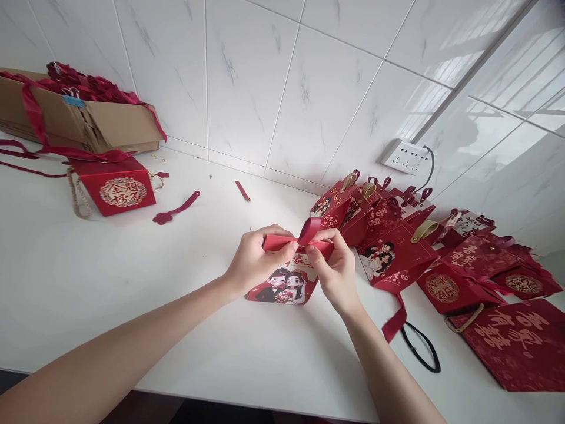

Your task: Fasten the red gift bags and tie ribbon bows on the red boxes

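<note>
A red gift box printed with a cartoon couple stands in front of me on the white table. My left hand pinches the left part of its top edge, thumb in front and fingers behind. On the right part of that edge my right hand grips the same way. Between the two hands a dark red ribbon loop rises from the middle of the top. My fingers cover part of the box's upper front, and the ribbon's fastening is too small to make out.
Several finished-looking red gift boxes crowd the right side, with a black cord loop nearby. At left are a cardboard box of red ribbons, a red box with rope handles and a flower-ended strap. A power strip rests by the wall.
</note>
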Tool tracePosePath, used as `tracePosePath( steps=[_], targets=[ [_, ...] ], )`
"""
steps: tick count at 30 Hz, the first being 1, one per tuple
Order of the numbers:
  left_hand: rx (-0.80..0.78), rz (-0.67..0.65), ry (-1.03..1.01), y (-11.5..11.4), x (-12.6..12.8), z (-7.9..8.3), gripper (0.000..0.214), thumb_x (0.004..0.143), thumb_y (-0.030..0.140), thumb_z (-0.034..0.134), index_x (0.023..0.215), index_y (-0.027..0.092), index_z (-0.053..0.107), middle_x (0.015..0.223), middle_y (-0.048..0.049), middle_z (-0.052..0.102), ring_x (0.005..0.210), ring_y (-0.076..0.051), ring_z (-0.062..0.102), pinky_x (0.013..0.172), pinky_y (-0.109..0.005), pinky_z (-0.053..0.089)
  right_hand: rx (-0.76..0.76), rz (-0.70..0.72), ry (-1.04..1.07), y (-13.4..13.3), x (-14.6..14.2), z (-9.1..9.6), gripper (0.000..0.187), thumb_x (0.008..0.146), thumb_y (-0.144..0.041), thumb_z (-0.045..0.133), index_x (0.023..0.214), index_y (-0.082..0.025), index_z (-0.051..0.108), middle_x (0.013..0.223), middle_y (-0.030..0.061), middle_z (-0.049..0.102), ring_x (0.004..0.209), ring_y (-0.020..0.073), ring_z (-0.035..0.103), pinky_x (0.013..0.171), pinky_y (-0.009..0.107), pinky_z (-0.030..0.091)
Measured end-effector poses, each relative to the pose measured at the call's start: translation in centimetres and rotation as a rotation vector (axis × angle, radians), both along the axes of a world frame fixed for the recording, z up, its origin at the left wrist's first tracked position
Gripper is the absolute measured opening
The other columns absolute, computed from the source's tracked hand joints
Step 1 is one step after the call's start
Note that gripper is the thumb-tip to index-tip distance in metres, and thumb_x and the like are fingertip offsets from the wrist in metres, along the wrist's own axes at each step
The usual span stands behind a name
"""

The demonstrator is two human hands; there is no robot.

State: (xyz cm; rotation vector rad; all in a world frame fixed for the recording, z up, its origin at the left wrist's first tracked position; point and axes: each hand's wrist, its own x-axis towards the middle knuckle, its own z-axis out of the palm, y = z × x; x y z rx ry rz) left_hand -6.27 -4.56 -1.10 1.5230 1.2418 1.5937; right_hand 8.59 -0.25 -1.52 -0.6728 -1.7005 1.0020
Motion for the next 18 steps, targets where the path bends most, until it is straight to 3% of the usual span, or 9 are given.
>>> tracePosePath(
  steps=[10, 13, 16, 18],
  targets=[
    [0.049, 0.000, -0.008, 0.0, 0.1, -0.2, 0.012, 0.077, 0.025, 0.061, 0.069, 0.017, 0.062, 0.067, 0.0018, 0.062, 0.062, -0.010, 0.057, 0.054, -0.018, 0.045, -0.001, -0.004, -0.003, -0.2, 0.0, 0.1, 0.010, 0.083, -0.027, 0.057, 0.080, -0.022, 0.049, 0.069, -0.0040, 0.051, 0.055, 0.0086, 0.044, 0.050, 0.021, 0.038],
    [0.093, 0.031, 0.028, 0.1, 0.2, -0.4, 0.012, 0.078, 0.026, 0.060, 0.071, 0.017, 0.060, 0.066, 0.0019, 0.060, 0.060, -0.010, 0.056, 0.053, -0.019, 0.045, 0.044, -0.012, -0.020, 0.1, -0.1, -0.1, 0.010, 0.083, -0.028, 0.057, 0.087, -0.023, 0.050, 0.079, -0.0012, 0.055, 0.066, 0.0113, 0.052, 0.060, 0.024, 0.044],
    [0.230, 0.081, 0.077, 0.1, 0.3, -1.0, 0.010, 0.083, 0.025, 0.055, 0.080, 0.017, 0.060, 0.074, -0.0003, 0.061, 0.067, -0.011, 0.058, 0.060, -0.021, 0.048, 0.131, -0.177, 0.023, 0.7, -0.2, -0.3, 0.031, 0.076, -0.029, 0.064, 0.102, -0.025, 0.048, 0.103, 0.0037, 0.053, 0.093, 0.0164, 0.054, 0.079, 0.032, 0.046],
    [0.342, 0.011, 0.136, 0.1, 0.3, -1.5, 0.018, 0.086, 0.026, 0.048, 0.097, 0.017, 0.060, 0.091, -0.0052, 0.062, 0.083, -0.015, 0.060, 0.072, -0.026, 0.051, 0.171, -0.352, 0.016, 1.0, -0.1, -0.3, 0.037, 0.071, -0.030, 0.069, 0.102, -0.026, 0.049, 0.105, 0.0043, 0.052, 0.096, 0.0179, 0.052, 0.082, 0.034, 0.044]
  ],
)
